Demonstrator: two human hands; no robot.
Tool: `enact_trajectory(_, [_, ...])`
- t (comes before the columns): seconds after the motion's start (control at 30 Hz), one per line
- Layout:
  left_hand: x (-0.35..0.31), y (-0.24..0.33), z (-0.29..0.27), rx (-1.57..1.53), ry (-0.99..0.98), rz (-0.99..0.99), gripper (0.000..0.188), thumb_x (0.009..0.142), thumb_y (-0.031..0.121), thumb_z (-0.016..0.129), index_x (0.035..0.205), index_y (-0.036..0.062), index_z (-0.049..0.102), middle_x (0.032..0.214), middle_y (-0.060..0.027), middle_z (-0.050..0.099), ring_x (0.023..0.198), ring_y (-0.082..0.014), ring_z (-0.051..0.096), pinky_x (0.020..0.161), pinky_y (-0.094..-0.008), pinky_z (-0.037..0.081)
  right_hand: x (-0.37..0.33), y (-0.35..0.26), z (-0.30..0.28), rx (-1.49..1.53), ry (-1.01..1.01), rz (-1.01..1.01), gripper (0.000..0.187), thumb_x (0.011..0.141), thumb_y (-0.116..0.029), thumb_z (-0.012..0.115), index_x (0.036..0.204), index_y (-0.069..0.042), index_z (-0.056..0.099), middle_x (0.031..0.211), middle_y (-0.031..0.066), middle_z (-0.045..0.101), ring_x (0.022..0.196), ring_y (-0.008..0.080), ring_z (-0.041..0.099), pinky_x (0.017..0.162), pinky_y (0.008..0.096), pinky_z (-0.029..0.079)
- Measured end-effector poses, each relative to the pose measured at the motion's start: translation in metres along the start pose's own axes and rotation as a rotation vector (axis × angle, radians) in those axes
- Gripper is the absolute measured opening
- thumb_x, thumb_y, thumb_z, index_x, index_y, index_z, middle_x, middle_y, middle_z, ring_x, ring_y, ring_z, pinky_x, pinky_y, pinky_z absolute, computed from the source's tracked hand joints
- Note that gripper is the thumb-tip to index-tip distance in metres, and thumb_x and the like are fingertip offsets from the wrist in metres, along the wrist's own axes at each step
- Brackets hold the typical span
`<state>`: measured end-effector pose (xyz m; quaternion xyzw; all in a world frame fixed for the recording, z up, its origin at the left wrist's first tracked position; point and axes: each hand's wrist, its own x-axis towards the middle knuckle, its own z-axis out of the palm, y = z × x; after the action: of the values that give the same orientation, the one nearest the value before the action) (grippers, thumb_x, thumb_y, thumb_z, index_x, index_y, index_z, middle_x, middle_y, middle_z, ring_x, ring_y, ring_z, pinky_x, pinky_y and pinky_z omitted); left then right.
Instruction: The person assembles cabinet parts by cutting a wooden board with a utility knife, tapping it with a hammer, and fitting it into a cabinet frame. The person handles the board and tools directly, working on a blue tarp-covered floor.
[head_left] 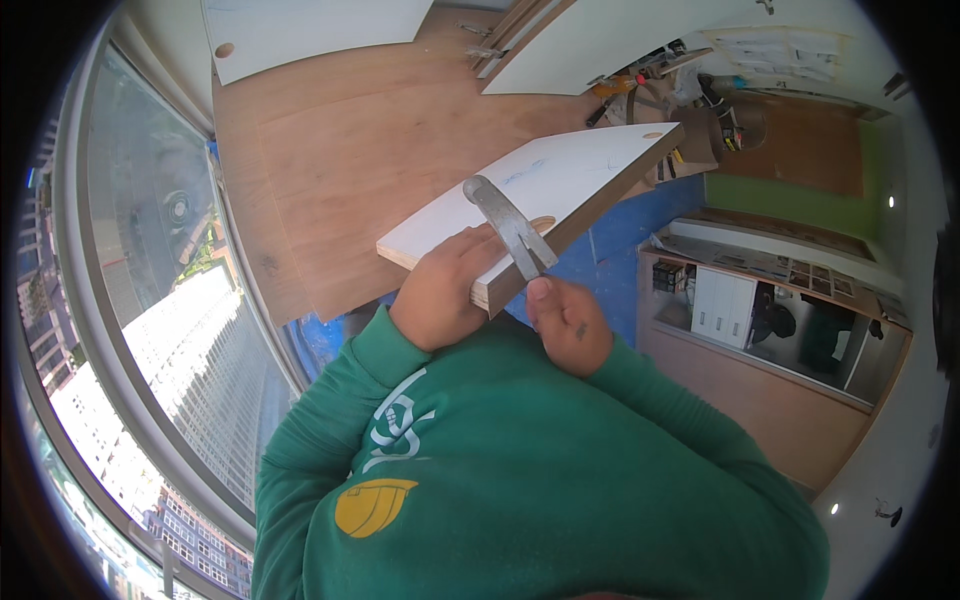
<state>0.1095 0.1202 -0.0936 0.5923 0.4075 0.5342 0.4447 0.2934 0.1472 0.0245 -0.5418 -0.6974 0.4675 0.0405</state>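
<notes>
A white-faced wooden board (590, 170) with bare brown edges lies slanting across the near side of a wooden worktop, its near corner toward my body. My left hand (445, 290) grips the board at its near end, fingers over the white face. My right hand (572, 325) is closed round a claw hammer (508, 228), thumb upward, just off the board's near corner. The metal hammer head is above the board's edge and partly hides a round hole in the face. The hammer's handle is mostly hidden from view by its head and my hand.
The plywood worktop (330, 150) extends leftward to a large window (165, 220). Another white panel (310, 35) with a hole lies at its far left. Tools, including an orange-handled one (612, 88), are heaped at the far right. Blue sheeting (625, 225) lies beyond the board.
</notes>
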Motion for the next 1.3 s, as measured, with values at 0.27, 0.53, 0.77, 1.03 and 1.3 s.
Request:
enact_trajectory(0.27, [0.004, 0.001, -0.004, 0.016, 0.030, 0.039, 0.083, 0.072, -0.011, 0.075, 0.151, 0.0034, 0.056, 0.144, -0.0251, 0.063, 0.137, -0.0433, 0.059, 0.116, -0.0471, 0.047, 0.017, 0.027, -0.038, -0.009, 0.174, 0.185, 0.060, 0.115, -0.051, 0.043, 0.078, -0.005, 0.055, 0.066, 0.0009, 0.048, 0.063, 0.0124, 0.047, 0.059, 0.0327, 0.042])
enact_trajectory(0.53, [0.005, 0.001, 0.000, 0.038, 0.046, 0.038, 0.083, 0.072, -0.013, 0.073, 0.151, 0.0027, 0.056, 0.142, -0.0256, 0.064, 0.136, -0.0437, 0.059, 0.115, -0.0469, 0.048, 0.018, 0.020, -0.042, 0.105, 0.200, 0.276, 0.060, 0.114, -0.052, 0.044, 0.078, -0.005, 0.055, 0.065, 0.0003, 0.048, 0.063, 0.0115, 0.045, 0.058, 0.0324, 0.041])
enact_trajectory(0.77, [0.004, 0.003, -0.003, -0.009, 0.087, 0.046, 0.075, 0.072, -0.005, 0.078, 0.145, 0.0053, 0.061, 0.141, -0.0213, 0.065, 0.132, -0.0433, 0.061, 0.111, -0.0496, 0.051, 0.001, -0.009, -0.010, -0.010, -0.081, 0.045, 0.055, 0.115, -0.044, 0.046, 0.087, 0.001, 0.061, 0.069, 0.0110, 0.054, 0.065, 0.0192, 0.048, 0.063, 0.0393, 0.044])
enact_trajectory(1.03, [0.003, -0.006, 0.001, 0.124, 0.119, 0.094, 0.076, 0.074, 0.002, 0.083, 0.146, 0.0022, 0.060, 0.137, -0.0213, 0.066, 0.130, -0.0405, 0.064, 0.110, -0.0489, 0.052, 0.003, -0.016, 0.003, 0.013, -0.188, -0.044, 0.054, 0.114, -0.044, 0.049, 0.089, 0.001, 0.062, 0.071, 0.0176, 0.059, 0.063, 0.0290, 0.053, 0.063, 0.0425, 0.046])
enact_trajectory(1.3, [0.001, 0.000, -0.001, 0.055, 0.098, 0.059, 0.078, 0.071, 0.001, 0.083, 0.145, 0.0042, 0.060, 0.135, -0.0213, 0.067, 0.129, -0.0418, 0.064, 0.107, -0.0488, 0.053, 0.001, 0.006, -0.004, -0.048, -0.120, -0.001, 0.054, 0.115, -0.043, 0.046, 0.089, 0.001, 0.062, 0.070, 0.0166, 0.059, 0.063, 0.0287, 0.055, 0.063, 0.0426, 0.046])
